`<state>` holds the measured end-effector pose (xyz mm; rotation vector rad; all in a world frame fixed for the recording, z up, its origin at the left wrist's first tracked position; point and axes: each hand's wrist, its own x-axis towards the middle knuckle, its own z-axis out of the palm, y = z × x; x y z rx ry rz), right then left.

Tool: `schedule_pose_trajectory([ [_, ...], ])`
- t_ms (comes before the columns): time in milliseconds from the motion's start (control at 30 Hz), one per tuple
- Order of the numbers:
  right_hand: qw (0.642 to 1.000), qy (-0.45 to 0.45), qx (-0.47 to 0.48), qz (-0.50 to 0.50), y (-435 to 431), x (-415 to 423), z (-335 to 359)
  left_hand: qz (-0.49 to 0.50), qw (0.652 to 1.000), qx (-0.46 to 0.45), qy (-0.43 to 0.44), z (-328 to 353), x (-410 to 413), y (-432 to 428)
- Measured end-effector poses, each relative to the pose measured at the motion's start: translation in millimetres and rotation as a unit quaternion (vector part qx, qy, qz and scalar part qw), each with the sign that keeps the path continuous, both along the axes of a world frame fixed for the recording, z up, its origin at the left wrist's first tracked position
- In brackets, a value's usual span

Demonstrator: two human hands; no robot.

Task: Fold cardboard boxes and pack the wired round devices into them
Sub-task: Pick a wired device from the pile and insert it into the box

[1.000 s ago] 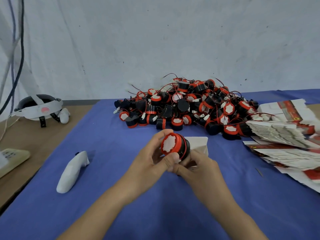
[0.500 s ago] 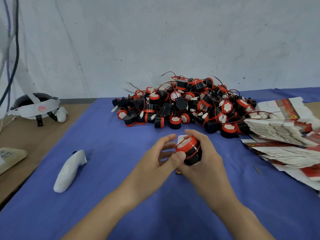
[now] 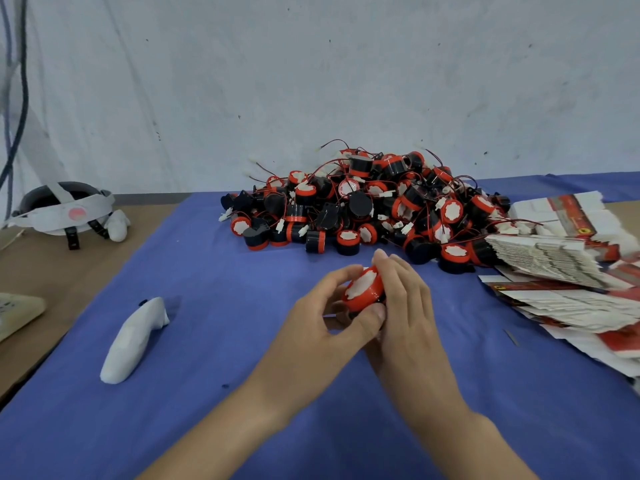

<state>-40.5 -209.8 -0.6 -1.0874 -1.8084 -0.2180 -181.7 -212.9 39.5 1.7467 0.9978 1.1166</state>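
Observation:
Both hands meet over the middle of the blue cloth around one round device (image 3: 363, 289), red with a white face and a black body. My right hand (image 3: 407, 306) wraps over its right side and top. My left hand (image 3: 325, 317) pinches its left and lower edge with thumb and fingers. Any box under the hands is hidden. Behind them lies a large heap of the same red and black wired devices (image 3: 367, 206). Flat, unfolded white and red cardboard boxes (image 3: 568, 271) lie fanned out at the right.
A white controller (image 3: 133, 339) lies on the blue cloth (image 3: 194, 410) at the left. A headset with a white strap (image 3: 67, 209) and a beige object (image 3: 17, 311) sit on the brown table at the far left. A white wall stands behind.
The device has gone from my left hand's grip into my right hand's wrap, tilted more face up. The white box seen behind the hands earlier is now out of sight.

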Motion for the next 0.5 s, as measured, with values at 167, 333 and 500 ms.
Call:
schedule_pose_trajectory([
  [167, 0.987, -0.015, -0.118, 0.107, 2.2, 9.0, 1.3, 0.019, 1.000, 0.017, 0.014, -8.9, -10.1, 11.6],
  [333, 0.982, 0.031, -0.176, 0.068, 7.5, 44.4, 8.7, 0.058, 0.995, 0.055, 0.062, -15.5, -21.6, 28.5],
  [500, 0.922, 0.154, -0.351, 0.056, 28.6, 78.1, -11.3, 0.065, 0.974, 0.101, 0.191, -17.5, -28.8, 39.2],
])
